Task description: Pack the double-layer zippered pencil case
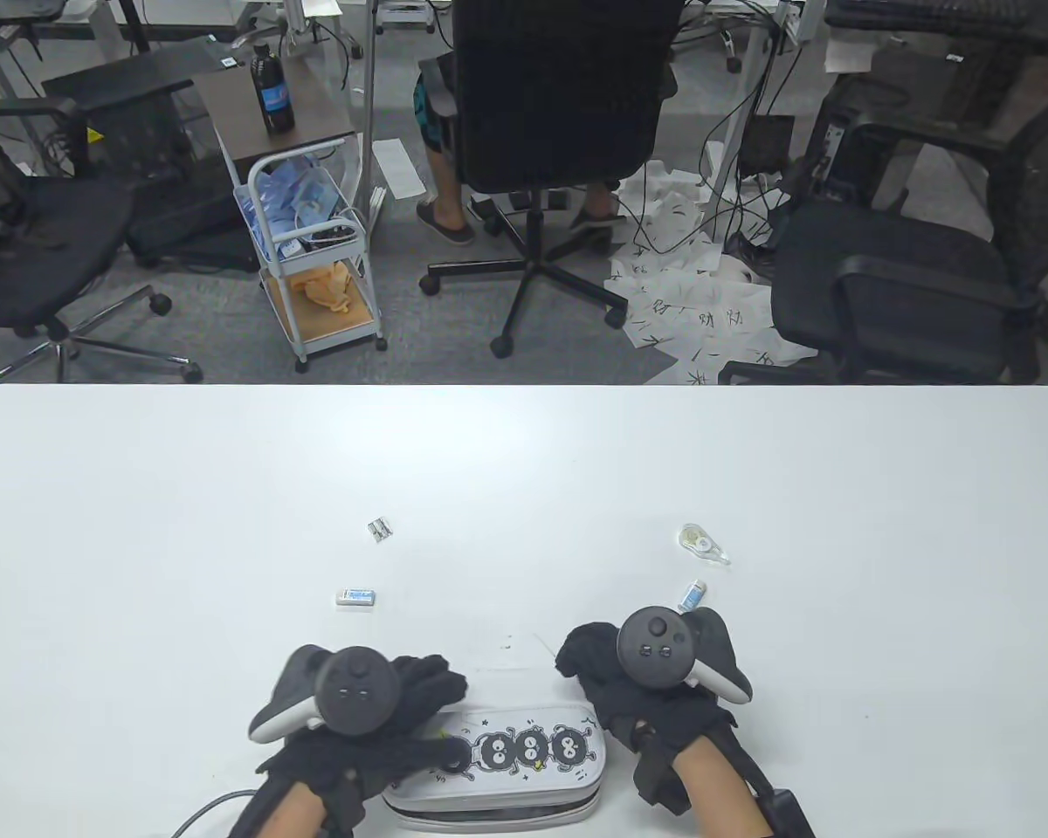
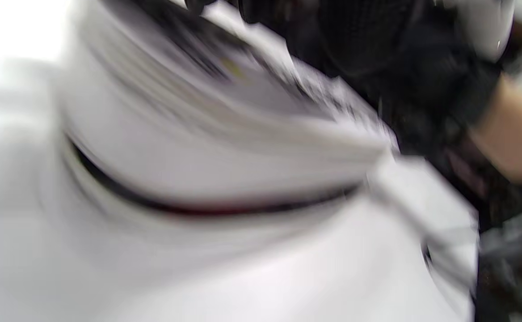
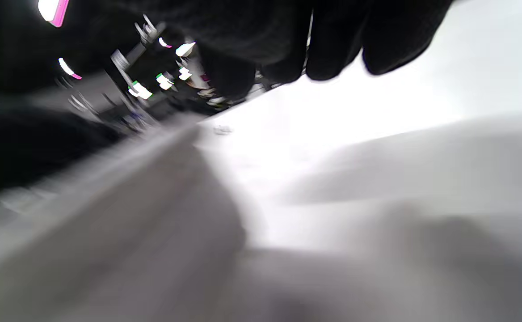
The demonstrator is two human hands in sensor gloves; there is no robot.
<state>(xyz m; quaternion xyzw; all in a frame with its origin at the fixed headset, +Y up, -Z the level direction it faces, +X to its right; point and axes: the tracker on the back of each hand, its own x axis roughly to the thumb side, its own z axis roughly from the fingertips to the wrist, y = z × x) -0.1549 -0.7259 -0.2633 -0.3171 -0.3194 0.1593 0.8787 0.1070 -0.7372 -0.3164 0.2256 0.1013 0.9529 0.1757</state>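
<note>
A white zippered pencil case printed with black soot-ball figures lies at the table's near edge. My left hand rests over its left end, with the fingers on the far corner and the thumb on top. My right hand sits at the case's far right corner with its fingers curled; what they hold is hidden. The left wrist view is blurred and shows the case with a dark zipper line and my right hand behind it. The right wrist view is blurred, with gloved fingers over the white table.
Loose items lie on the table: a white eraser, a small metal sharpener, a correction tape and a small blue-white item just beyond my right hand. Office chairs and a cart stand beyond the far edge.
</note>
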